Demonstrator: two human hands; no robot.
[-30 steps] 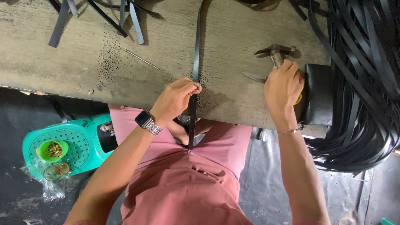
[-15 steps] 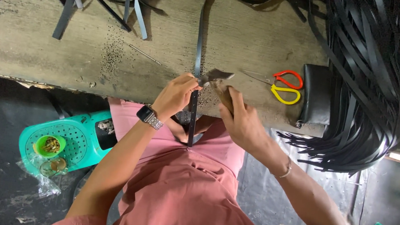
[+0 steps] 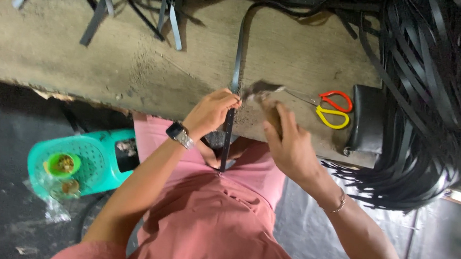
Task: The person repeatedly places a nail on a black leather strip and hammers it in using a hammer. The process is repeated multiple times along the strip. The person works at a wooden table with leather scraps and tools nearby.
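On the worn wooden desk seen from the head camera, left hand pinching a long black strap at the desk edge, right hand gripping a hammer just beside it, red-and-yellow scissors lying near.

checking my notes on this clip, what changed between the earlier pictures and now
The right hand left the scissors at the bench's right and came across to the black strap, now holding a small tool. The left hand stayed pinching the strap.
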